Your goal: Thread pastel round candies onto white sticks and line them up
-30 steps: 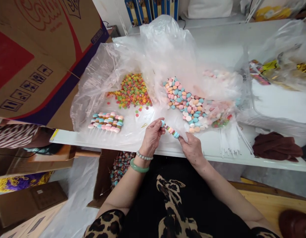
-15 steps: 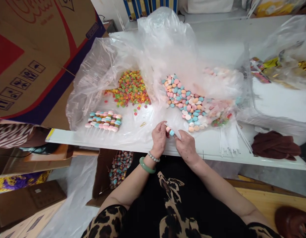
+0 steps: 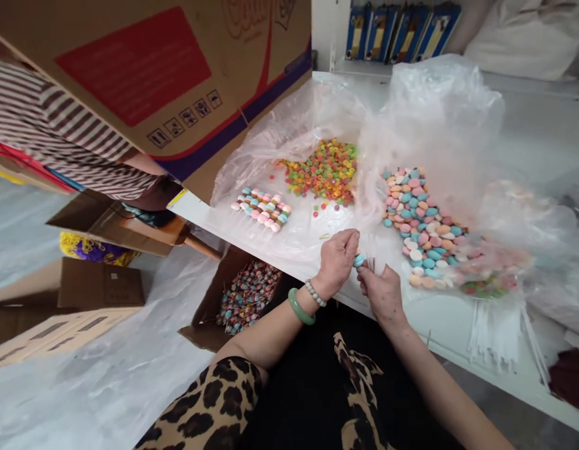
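My left hand point(image 3: 338, 253), with a bead bracelet and a green bangle at its wrist, is closed around a candy skewer point(image 3: 359, 259). A blue candy and a bit of orange show beside its fingertips; the rest is hidden. Close against it, my right hand point(image 3: 383, 290) pinches a blurred, see-through plastic sleeve point(image 3: 373, 250) at the skewer's end. Left of the hands lie several finished candy skewers point(image 3: 263, 209) in a row. Beyond is a heap of small ring gummies point(image 3: 329, 172), and to the right a pile of pastel oval candies point(image 3: 425, 219).
White sticks point(image 3: 493, 331) lie near the table's right front edge, by a dark cloth point(image 3: 570, 378). A large cardboard carton point(image 3: 186, 69) stands at the left. Below the edge, an open box point(image 3: 209, 300) holds wrapped skewers. A person in a striped sleeve point(image 3: 83, 125) is behind the carton.
The view has swung left, so the table appears farther right and the striped-sleeved person shows more. My hands have drawn closer together, covering more of the candy between them.
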`<state>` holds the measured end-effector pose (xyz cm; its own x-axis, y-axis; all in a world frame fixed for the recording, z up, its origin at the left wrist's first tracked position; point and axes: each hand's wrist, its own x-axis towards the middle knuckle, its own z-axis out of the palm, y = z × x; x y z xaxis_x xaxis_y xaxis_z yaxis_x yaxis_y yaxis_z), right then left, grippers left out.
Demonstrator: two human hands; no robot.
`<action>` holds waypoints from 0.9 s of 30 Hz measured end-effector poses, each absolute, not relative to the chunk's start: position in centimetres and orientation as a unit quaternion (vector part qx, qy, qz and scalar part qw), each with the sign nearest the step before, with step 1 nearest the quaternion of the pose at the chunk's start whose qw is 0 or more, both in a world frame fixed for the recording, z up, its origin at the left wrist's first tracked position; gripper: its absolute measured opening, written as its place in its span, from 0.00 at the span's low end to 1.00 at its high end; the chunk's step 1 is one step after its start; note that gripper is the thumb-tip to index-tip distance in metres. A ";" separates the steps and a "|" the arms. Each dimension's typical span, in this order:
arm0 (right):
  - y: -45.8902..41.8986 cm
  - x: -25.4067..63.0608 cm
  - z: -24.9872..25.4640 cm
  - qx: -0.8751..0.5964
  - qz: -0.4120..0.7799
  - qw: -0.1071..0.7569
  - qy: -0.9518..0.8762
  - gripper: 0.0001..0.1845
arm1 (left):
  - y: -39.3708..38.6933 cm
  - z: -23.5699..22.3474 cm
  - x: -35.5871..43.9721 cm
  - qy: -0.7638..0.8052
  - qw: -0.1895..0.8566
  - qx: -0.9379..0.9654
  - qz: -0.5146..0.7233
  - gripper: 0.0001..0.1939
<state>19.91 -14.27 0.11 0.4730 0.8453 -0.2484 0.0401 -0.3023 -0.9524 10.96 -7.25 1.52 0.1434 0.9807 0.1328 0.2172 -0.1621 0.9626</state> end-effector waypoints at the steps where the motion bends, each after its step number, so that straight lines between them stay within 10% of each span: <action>1: -13.4 18.8 0.5 -0.673 0.438 0.520 -0.291 0.09 | -6.7 1.6 10.0 0.487 0.429 0.618 0.444 0.17; 10: -6.6 10.5 2.7 -0.557 0.558 0.583 -0.198 0.13 | -5.1 1.3 -0.3 0.560 0.407 0.504 0.517 0.14; 18: -6.8 5.1 1.8 -0.584 0.545 0.488 -0.351 0.14 | -5.7 1.7 -2.3 0.523 0.637 0.236 0.516 0.11; 27: -11.1 8.4 3.1 -0.605 0.551 0.479 -0.319 0.18 | 2.3 0.9 -11.0 0.715 0.230 0.548 0.368 0.09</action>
<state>8.37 -11.11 3.13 0.1905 0.9128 -0.3611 -0.1418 -0.3384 -0.9302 -11.03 2.31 0.89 -0.2939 0.9529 0.0741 0.6146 0.1291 0.7782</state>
